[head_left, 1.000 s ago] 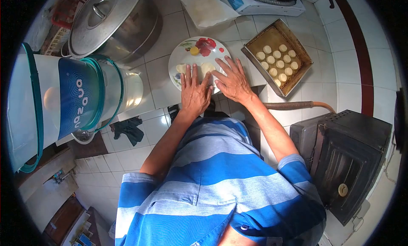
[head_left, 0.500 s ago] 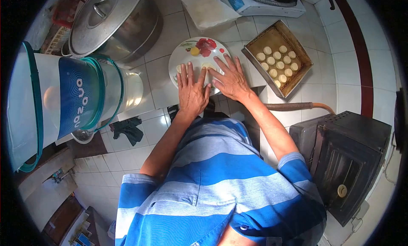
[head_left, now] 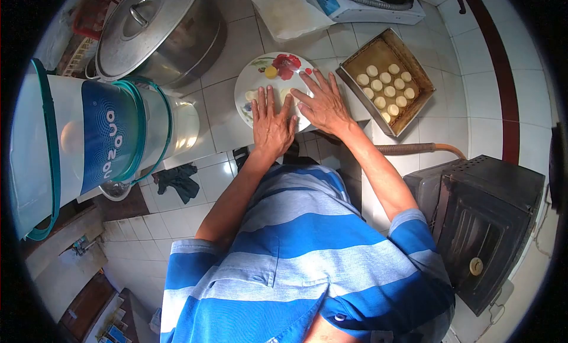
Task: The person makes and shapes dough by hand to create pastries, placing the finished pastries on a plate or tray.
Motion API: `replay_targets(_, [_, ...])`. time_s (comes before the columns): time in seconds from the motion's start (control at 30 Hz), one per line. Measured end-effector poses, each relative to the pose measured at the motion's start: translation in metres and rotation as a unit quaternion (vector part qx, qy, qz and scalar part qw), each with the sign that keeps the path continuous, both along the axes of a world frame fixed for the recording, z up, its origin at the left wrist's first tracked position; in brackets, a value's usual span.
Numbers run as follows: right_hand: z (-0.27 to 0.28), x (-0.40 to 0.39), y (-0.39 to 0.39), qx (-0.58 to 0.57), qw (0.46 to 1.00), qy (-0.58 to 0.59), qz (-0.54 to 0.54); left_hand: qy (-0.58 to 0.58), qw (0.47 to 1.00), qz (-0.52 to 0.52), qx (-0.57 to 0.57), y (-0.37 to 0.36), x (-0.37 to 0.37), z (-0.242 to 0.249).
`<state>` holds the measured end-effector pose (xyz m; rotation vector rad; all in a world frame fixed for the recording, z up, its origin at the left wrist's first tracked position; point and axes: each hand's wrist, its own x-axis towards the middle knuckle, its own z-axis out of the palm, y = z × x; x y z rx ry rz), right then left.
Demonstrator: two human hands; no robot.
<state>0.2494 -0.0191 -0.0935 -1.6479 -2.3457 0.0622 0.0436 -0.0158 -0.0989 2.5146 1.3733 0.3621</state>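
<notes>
Working at the flowered plate [head_left: 244, 78], with left hand [head_left: 273, 125] and right hand [head_left: 325, 108] palm-down, fingers spread, near one another, clasping nothing. On the plate, partly hidden beneath the two index fingertips: a pale dough-like piece [head_left: 286, 95]. Cannot tell about actual fingertip contact between the hands. Beside the left fingers, on the plate's left part: a second pale piece [head_left: 249, 95]; toward the far rim, a small yellow round [head_left: 271, 72].

Could come out lopsided or torn, from uneven pressing by the two hands. Could stick to skin or glaze, if too moist. Could smear the yellow round, through a straying finger, or knock the tin [head_left: 378, 50] right of the plate, by swinging the right hand wide.

Glossy and smooth on the plate, with red petals; soft-looking and matte in the pale pieces; browned metal in the square-cornered tin, holding thick pale rounds [head_left: 385, 77]; dull silver on the big lidded pot [head_left: 192, 54], left of the plate
</notes>
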Motion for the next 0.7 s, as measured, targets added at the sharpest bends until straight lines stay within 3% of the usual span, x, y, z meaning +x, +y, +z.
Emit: replay_targets(0.7, [0.005,0.008,-0.014,0.003,1.0,0.013,0.021,-0.047,0.999,-0.023,0.008,-0.013,0.007,0.002])
